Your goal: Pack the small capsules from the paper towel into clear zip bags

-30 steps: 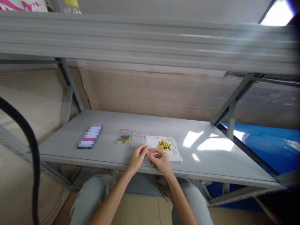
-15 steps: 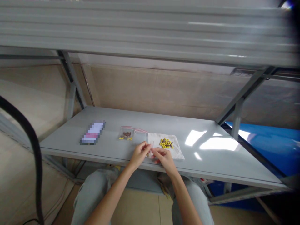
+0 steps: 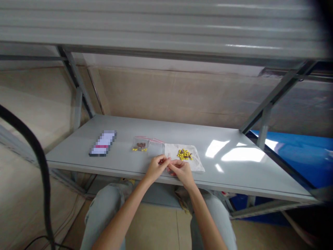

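Close to the table's front edge, the fingertips of my left hand and my right hand meet in a pinch. Between them is a small clear zip bag, mostly covered by the fingers; what it contains is hard to make out. Just beyond my right hand lies a white cloth with a small pile of yellow and dark pieces on it. To the left, another clear zip bag holds brown and yellow pieces. A flat clear bag with a reddish top strip lies beside it.
A phone with a blurred screen rests on the left of the grey table. Metal braces rise at both back corners, below a ribbed grey panel. A black cable hangs at the left.
My fingertips have come together over the small bag, which now shows less above them. The view has tilted slightly; the pile, cloth and other bags stay in place.
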`<state>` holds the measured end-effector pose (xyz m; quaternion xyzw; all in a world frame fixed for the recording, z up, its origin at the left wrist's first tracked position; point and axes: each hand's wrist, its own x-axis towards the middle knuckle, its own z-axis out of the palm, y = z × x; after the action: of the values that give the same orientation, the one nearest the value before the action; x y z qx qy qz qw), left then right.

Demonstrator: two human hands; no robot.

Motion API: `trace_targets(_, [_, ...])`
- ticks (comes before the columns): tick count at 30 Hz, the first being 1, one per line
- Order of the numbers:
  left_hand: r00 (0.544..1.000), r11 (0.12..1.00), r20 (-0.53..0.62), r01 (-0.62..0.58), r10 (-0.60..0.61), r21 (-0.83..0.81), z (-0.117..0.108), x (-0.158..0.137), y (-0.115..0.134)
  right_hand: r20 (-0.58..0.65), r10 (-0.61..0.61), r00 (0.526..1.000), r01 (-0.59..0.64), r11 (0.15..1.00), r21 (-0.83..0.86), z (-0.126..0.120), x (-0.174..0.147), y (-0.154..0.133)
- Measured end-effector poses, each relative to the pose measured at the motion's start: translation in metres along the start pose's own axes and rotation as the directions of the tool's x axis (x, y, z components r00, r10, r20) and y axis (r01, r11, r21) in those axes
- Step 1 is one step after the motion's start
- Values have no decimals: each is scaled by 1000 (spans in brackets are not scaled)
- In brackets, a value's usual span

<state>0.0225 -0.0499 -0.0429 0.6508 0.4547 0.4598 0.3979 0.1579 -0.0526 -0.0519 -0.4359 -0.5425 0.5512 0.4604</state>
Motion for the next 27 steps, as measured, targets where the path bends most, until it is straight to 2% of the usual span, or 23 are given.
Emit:
trace_targets(11, [999, 998, -35, 37, -39, -59, -1, 0, 1, 15, -10, 1000, 11, 1000, -14, 0, -1, -5])
trace_targets(18, [998, 1000, -61, -20, 19, -15, 0, 1, 0, -156, -79, 985, 64, 993, -95, 6, -3, -2])
trace_targets(22, [991, 991, -89, -89, 98, 102, 2, 0, -2, -148, -144, 979, 119, 979, -166, 6, -5, 2])
trace_targets(27, [976, 933, -134, -119, 173, 339, 8, -2, -4, -161, -130, 978, 110, 986, -129, 3, -6, 4])
